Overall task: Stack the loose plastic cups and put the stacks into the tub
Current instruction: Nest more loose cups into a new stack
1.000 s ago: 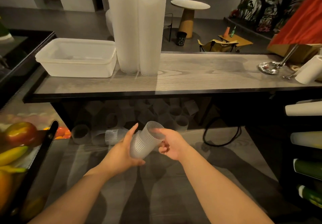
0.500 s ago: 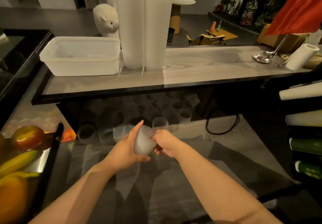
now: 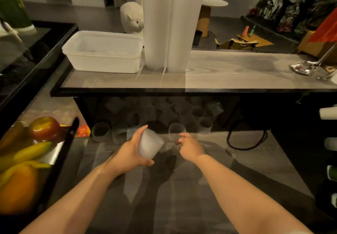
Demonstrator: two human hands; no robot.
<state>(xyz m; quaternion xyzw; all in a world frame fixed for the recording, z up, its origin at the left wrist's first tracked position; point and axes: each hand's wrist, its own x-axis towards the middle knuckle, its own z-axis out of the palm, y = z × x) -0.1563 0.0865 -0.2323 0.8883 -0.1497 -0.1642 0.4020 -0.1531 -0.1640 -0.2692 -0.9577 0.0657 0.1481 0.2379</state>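
**Nested cups held left; right hand freed for next cup**

Head view, now. Held in left hand (image 3: pixel 130 154): a short stack of ribbed cups (image 3: pixel 149 146), tilted, mouth turned up and to the right, fingers wrapped around its lower wall. Positioned just right of the stack, not touching it: right hand (image 3: pixel 190 147), fingers loosely curled, grasping nothing. Located just beyond the right fingertips: one upright loose cup (image 3: pixel 176 133) on the lower surface. Scattered farther back under the shelf (image 3: pixel 237 75): many more loose cups (image 3: pixel 100 130), some lying on their sides. Placed on the shelf at far left: the tub (image 3: pixel 104 51), apparently with no stacks inside. Standing immediately right of it: two tall finished stacks (image 3: pixel 173 24).

Head view, half a second before. Seen with both hands on the stack, right fingers pressing at its rim. Since then: right hand released and shifted rightward toward the upright cup; stack retained by left hand alone.

Judged consequence: one nesting step completed, next pickup about to start; large remainder outstanding, transfer to tub not begun.
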